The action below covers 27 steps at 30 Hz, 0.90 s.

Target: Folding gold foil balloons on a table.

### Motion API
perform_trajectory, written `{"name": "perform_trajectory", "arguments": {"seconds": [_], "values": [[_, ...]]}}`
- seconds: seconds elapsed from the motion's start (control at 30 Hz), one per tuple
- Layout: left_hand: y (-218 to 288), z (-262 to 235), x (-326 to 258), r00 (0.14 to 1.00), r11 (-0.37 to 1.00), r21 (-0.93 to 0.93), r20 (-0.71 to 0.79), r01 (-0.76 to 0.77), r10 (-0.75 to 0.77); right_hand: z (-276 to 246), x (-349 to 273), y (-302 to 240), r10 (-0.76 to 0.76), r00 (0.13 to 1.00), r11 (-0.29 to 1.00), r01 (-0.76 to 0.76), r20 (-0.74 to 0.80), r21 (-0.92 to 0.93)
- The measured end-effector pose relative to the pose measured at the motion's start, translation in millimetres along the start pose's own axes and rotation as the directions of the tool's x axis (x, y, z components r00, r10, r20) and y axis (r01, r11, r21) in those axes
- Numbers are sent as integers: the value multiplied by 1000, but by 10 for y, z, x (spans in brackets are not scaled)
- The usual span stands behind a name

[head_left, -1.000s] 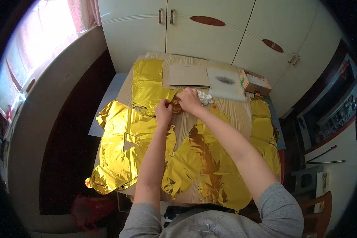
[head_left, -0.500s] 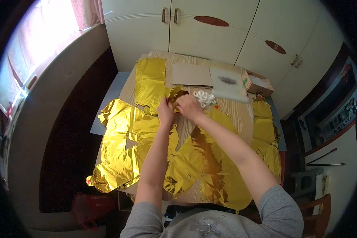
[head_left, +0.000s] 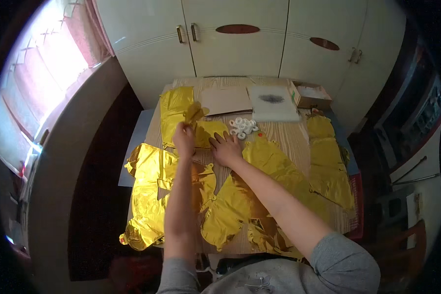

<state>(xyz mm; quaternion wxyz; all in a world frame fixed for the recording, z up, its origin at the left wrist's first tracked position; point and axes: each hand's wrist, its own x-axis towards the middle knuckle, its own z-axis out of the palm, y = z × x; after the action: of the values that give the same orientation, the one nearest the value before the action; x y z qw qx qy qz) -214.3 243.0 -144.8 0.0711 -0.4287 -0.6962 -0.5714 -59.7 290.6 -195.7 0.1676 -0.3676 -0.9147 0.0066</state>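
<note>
Wooden table (head_left: 284,142), nearly covered; I see bare wood only in a strip between the foil heaps and at the far corners. White cupboard doors (head_left: 240,49) stand just behind its far edge. Left hand (head_left: 184,139): fingers closed, pinching one gold foil balloon (head_left: 201,128) lifted off the top. Right hand (head_left: 225,148): flat, fingers spread, pressing the same foil. One cluster of small white rings (head_left: 243,126) nearby; one cardboard sheet (head_left: 226,100); one open box (head_left: 310,94). Balloons elsewhere overlap; I cannot count them.
</note>
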Motion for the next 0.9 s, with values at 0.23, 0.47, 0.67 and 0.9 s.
{"name": "perform_trajectory", "arguments": {"seconds": [0.23,0.47,0.67,0.9], "values": [[286,-594,1105,988,927,343,28,-153,152,-118,-23,-34,56,994,996,-62,94,57],[600,-714,1630,978,887,428,-30,-173,205,-228,-42,-31,68,981,994,-82,180,71],[689,-784,1794,950,822,512,-33,-250,309,-207,-39,-34,57,985,994,-72,166,86],[924,-857,1864,903,689,617,90,-381,419,-242,-56,-17,53,986,992,-70,159,105]]}}
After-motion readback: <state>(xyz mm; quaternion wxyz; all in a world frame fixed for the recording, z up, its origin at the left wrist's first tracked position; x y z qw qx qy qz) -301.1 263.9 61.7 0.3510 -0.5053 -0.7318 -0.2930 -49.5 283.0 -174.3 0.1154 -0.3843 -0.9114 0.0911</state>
